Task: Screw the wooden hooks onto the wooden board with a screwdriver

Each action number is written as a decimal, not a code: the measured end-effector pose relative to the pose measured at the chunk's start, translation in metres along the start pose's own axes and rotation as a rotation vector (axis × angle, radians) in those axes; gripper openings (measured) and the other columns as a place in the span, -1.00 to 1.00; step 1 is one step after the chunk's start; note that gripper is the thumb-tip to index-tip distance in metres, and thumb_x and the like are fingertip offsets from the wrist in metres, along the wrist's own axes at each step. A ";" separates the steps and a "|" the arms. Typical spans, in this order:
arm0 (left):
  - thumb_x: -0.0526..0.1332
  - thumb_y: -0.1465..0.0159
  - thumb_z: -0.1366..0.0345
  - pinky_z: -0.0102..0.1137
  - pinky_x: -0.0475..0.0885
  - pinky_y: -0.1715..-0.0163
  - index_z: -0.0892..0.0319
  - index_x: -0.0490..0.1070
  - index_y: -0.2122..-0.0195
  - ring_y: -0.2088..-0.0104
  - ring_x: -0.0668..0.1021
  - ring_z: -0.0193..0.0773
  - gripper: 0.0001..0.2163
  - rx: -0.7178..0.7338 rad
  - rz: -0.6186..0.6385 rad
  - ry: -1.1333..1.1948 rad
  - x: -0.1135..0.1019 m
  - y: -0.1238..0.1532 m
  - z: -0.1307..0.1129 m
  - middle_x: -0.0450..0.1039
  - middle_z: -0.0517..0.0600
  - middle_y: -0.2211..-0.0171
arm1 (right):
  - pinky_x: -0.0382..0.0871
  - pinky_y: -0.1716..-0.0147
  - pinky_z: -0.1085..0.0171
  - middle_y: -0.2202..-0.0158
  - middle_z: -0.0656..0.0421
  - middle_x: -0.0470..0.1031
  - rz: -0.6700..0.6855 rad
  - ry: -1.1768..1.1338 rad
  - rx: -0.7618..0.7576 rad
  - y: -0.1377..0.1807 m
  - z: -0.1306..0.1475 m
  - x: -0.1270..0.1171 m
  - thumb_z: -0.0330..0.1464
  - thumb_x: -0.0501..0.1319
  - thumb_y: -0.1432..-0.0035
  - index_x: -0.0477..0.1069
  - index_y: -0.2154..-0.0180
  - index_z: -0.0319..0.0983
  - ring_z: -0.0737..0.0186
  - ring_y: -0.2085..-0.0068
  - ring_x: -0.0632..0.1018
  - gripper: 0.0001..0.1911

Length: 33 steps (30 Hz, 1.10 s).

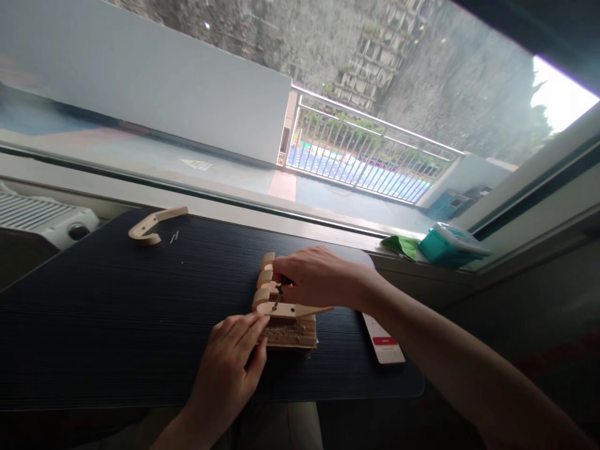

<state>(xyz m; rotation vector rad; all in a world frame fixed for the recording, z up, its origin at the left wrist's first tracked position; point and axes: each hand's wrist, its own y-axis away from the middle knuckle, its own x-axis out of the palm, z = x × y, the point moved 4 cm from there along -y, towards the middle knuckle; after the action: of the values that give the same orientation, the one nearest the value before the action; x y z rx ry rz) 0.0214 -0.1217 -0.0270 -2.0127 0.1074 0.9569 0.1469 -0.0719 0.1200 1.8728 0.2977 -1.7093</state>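
Note:
A small wooden assembly [285, 322] with several curved hook-shaped pieces along a flat base lies near the front of a dark ribbed table [117, 312]. My left hand [232, 365] rests on its near left corner, fingers pressed together against the front hook piece. My right hand [319, 278] reaches in from the right and pinches a small dark tool or screw [280, 294] that stands on that front piece. One separate wooden hook [154, 226] lies at the far left of the table, with a tiny screw [174, 237] beside it.
A white card with a red label [384, 339] lies right of the assembly. A teal box [450, 245] and a green cloth [400, 245] sit on the window sill at right. A white appliance [42, 215] stands at far left. A large window runs behind.

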 end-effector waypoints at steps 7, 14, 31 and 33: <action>0.08 -0.25 0.35 -0.34 0.33 0.41 0.16 0.47 0.13 0.47 0.50 -0.24 -0.77 -0.095 0.142 -0.156 0.006 -0.014 -0.003 0.53 -0.01 0.43 | 0.10 0.45 0.29 0.30 0.14 0.54 -0.011 0.003 0.030 0.004 -0.002 0.002 -0.20 0.03 -0.19 0.40 0.21 -0.19 0.22 0.30 0.51 -0.72; 0.06 -0.28 0.25 -0.38 0.34 0.48 0.05 0.49 0.10 0.46 0.61 -0.16 -0.74 -0.434 0.348 -0.201 0.014 -0.028 0.002 0.62 0.01 0.38 | 0.09 0.45 0.30 0.30 0.13 0.54 -0.019 0.006 0.025 0.005 -0.001 0.003 -0.21 0.01 -0.19 0.40 0.22 -0.19 0.23 0.31 0.50 -0.72; 0.04 -0.28 0.22 -0.41 0.31 0.48 0.04 0.53 0.21 0.43 0.61 -0.15 -0.74 -0.539 0.355 -0.199 0.025 -0.037 -0.001 0.61 0.02 0.40 | 0.10 0.47 0.30 0.33 0.12 0.53 0.005 0.018 0.028 0.007 -0.008 0.003 -0.28 0.07 -0.12 0.37 0.20 -0.21 0.22 0.33 0.50 -0.77; 0.04 -0.28 0.21 -0.40 0.31 0.49 0.03 0.53 0.21 0.43 0.61 -0.14 -0.74 -0.529 0.357 -0.208 0.025 -0.037 -0.001 0.61 0.02 0.41 | 0.09 0.48 0.29 0.34 0.12 0.53 -0.004 0.018 0.034 0.005 -0.009 0.002 -0.26 0.05 -0.15 0.39 0.25 -0.23 0.22 0.35 0.50 -0.77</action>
<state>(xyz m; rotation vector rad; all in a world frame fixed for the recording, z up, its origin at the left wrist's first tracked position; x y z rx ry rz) 0.0548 -0.0936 -0.0183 -2.4026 0.1092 1.5428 0.1578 -0.0717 0.1193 1.9141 0.2811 -1.7109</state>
